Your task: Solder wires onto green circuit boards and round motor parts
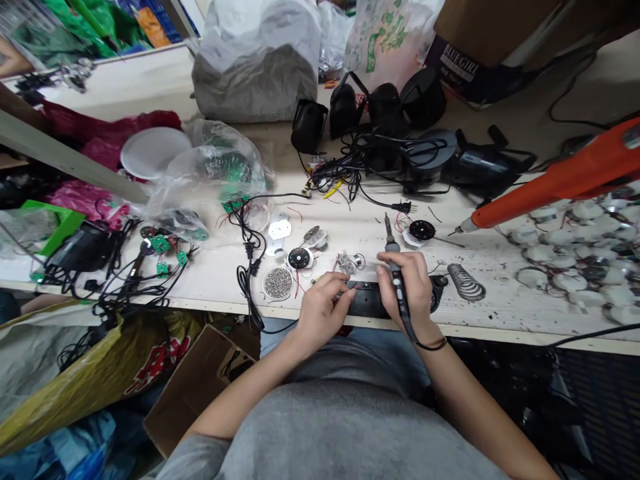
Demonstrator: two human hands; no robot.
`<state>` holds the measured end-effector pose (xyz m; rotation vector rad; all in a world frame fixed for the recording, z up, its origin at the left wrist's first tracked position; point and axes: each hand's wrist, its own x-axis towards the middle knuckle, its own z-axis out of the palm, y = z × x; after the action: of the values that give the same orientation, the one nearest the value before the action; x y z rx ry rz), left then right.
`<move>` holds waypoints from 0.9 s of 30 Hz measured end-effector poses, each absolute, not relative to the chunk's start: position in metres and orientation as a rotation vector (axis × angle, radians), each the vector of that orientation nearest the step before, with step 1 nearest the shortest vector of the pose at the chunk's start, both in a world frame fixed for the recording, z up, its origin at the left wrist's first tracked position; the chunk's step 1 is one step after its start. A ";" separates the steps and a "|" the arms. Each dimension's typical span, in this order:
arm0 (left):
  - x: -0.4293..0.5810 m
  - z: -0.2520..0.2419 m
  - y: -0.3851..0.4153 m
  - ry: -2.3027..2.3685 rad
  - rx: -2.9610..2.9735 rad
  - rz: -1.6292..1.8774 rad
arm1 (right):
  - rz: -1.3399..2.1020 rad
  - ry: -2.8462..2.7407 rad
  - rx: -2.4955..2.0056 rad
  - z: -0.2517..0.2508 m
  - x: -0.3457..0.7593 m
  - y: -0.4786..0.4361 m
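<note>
My right hand [414,288] is wrapped round a soldering iron [399,285], its metal tip pointing away from me. Thumb and fingers of my left hand [323,308] come together in a pinch; something thin and reddish, too small to make out, shows by the fingertips. Under and between both hands lies a long black stand [367,301] at the table's near edge. Just beyond it sits a small clear plastic part with a motor [347,262]. Left of that are a black round disc with wires [299,258] and a dish of small metal pieces [278,284].
A wire coil [466,283] stands right of my right hand. An orange power screwdriver [540,190] reaches in from the right, above many white round parts [575,257]. Black housings [385,110] and tangled cables [350,150] fill the back; plastic bags [210,167] lie left.
</note>
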<state>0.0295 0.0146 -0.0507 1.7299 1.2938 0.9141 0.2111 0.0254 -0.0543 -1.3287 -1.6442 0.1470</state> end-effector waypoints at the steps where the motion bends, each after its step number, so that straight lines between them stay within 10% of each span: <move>1: 0.029 -0.052 0.015 1.308 1.705 0.927 | 0.156 -1.648 -1.330 -0.054 0.211 0.030; 27: 0.029 -0.028 0.000 1.219 1.536 1.153 | 0.530 -1.366 -1.410 -0.038 0.198 0.000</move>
<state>0.0286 0.0004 -0.0283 1.5360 1.2190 1.1526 0.1980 0.0001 -0.0384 -1.4103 -1.3658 0.5296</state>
